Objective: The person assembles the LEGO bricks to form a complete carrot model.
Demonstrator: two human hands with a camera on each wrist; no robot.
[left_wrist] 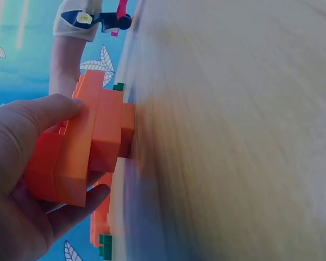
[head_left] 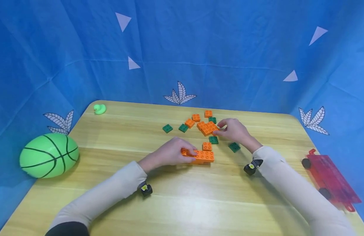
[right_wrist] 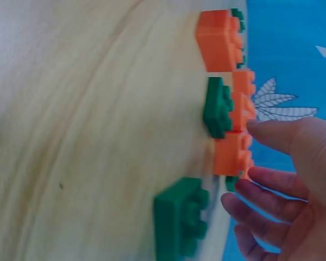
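Note:
My left hand (head_left: 175, 151) grips an orange toy brick assembly (head_left: 206, 156), built in stepped layers. In the left wrist view, thumb and fingers are curled round that orange assembly (left_wrist: 76, 155). A single orange brick (head_left: 206, 146) lies just behind it. My right hand (head_left: 235, 131) reaches in at the right side of a bunch of orange bricks (head_left: 207, 128). Thumb and fingers stand apart in the right wrist view, their tips close to an orange brick (right_wrist: 228, 156); whether they touch it, I cannot tell. Green bricks (head_left: 213, 140) lie near this hand, another (head_left: 234, 147) below it.
More orange bricks (head_left: 196, 117) and flat green bricks (head_left: 167, 128) are scattered towards the back of the wooden table (head_left: 182, 209). A green ball (head_left: 49, 155) sits at the left edge, a green rubber duck (head_left: 100, 109) back left, a red wheeled toy cart (head_left: 332, 178) at right.

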